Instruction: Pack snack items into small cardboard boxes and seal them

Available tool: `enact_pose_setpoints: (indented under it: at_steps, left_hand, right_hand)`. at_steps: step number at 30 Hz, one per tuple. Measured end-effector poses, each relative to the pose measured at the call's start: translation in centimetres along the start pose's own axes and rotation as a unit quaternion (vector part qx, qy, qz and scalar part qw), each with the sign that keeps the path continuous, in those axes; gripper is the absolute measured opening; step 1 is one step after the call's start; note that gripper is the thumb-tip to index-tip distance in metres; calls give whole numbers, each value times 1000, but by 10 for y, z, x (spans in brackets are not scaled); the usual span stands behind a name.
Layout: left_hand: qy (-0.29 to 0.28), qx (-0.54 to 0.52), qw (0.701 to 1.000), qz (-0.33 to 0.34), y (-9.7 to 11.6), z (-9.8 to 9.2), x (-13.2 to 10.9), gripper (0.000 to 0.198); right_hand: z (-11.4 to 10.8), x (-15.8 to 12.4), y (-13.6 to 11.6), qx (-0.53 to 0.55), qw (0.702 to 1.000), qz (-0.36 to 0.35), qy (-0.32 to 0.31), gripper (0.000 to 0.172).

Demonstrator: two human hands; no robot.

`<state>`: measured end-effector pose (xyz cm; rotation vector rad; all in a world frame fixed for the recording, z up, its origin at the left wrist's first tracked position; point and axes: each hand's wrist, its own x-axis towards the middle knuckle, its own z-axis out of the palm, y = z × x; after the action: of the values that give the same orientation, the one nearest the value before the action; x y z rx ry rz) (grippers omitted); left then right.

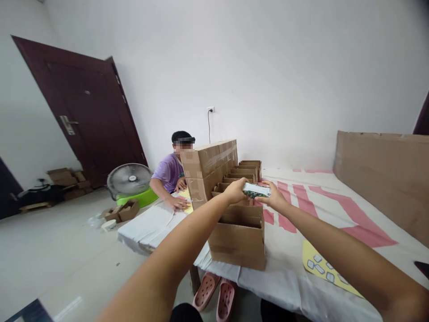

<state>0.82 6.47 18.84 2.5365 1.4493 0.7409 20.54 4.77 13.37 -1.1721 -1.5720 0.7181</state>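
Between my two hands is a small flat packet [257,189] with a white label on top and a green patterned edge. My left hand [236,191] grips its left end, and my right hand [276,197] holds the right end, with fingers closed around it. The packet is held above a row of open cardboard boxes. Nearest to me stands an open-topped cardboard box [237,243]; more open boxes [247,171] line up behind it, partly hidden by my hands. What lies inside the boxes cannot be seen.
Stacked closed cartons [209,167] form a wall left of the row. Beyond it a person in a purple shirt [166,172] sits with hands on the table [147,228]. A yellow patterned sheet [321,266] lies right, a large cardboard panel [378,179] farther back. A fan [130,179] stands left.
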Motion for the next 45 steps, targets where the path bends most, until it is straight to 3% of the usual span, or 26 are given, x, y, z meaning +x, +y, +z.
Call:
enact_pose_setpoints:
  at_steps: [4,7,9,12,16,21,26,31,33,37,41,45]
  left_hand:
    - [8,-62,996,62,33,-6,-29,65]
    - [14,-116,985,126,53,-12,-64,65]
    - [20,-100,983,154,58,-15,-92,56]
    - [56,-26,985,160,50,-11,-137,33]
    - [66,17,985,161,24,25,-191,21]
    - [20,-8,987,162,8,92,-235,40]
    - [45,-17,991,126,4,139,-240,62]
    - [93,42,989,111,-8,172,-231,67]
    - [116,79,983,119,-16,183,-229,61]
    - [155,122,970,143,-30,202,-227,49]
    - [199,122,963,132,-35,213,-226,43]
    - [220,127,958,131,-34,217,-225,44]
  right_hand:
    - [-24,-39,-11,45,999,1,-18,65]
    - [-41,-76,-11,101,994,6,-39,61]
    - [-50,-102,-3,117,991,20,-57,60]
    - [-54,-138,18,125,987,49,-85,61]
    - [-38,-179,54,108,983,60,-139,58]
    - [1,-204,88,17,990,30,-138,59]
    - [37,-203,112,-41,995,-44,-82,61]
    - [61,-200,125,-62,998,-1,-30,57]
    - [63,-199,126,-41,999,26,-23,57]
    - [53,-187,126,136,988,77,-18,51]
    - [45,-154,130,212,969,123,23,44]
    - [48,-122,130,272,951,149,16,45]
